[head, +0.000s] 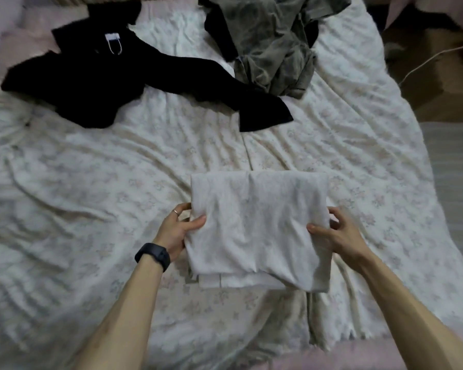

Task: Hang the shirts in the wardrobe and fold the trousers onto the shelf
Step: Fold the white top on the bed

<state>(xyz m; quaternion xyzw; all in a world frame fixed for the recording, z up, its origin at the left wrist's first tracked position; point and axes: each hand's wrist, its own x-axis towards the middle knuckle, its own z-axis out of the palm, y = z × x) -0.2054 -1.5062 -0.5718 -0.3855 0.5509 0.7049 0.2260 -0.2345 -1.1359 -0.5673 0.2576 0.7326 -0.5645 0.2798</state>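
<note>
White, soft cloth folded into a thick rectangle, which I take for the trousers [257, 225], lies at about 6 o'clock on the bed [91, 182], just in front of me. My hands are apart, one on each short side. The left hand [177, 231] grips the 9 o'clock edge with the thumb on top and the fingers tucked at the side. The right hand [337, 233] pinches the 3 o'clock edge the same way. I judge the folding done and the lift to the shelf about to start.

The next move calls for an even lift from both sides. The layers look limp and thin, and the lower ones peek out at the near edge, so they could slide apart if I tilt.

A black top [96, 81], matte and heavy-looking, sprawls at 10 o'clock with one sleeve stretched toward the middle. A crumpled grey-green garment [273, 44] is heaped at 12 o'clock, touching that sleeve. Both wait unsorted. The sheet is pale, floral and creased. I cannot see the wardrobe or the shelf.
</note>
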